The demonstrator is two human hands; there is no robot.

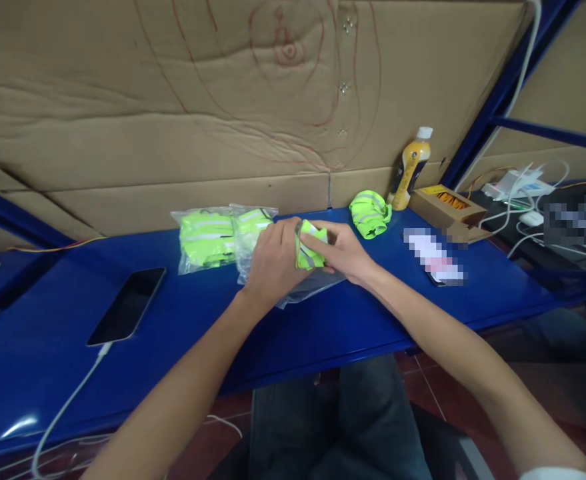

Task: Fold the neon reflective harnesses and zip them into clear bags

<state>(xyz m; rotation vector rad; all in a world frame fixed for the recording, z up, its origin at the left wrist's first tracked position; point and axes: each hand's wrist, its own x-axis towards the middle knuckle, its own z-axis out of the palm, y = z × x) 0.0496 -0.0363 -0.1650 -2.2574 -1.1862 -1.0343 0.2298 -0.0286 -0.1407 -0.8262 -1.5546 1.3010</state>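
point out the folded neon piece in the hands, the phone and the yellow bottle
folded neon yellow fabric piece (309, 250), head view, on its reflective stripe between both hands
flat black phone (127, 305), head view, middle of its dark screen
yellow plastic bottle with white cap (411, 170), head view, on its label

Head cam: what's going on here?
A person seated at a blue table holds a folded neon-yellow reflective vest between both hands: left hand, right hand. A clear plastic bag lies under the hands. Two bagged vests sit to the left, one loose rolled vest to the right by a bottle. A phone lies charging at left.
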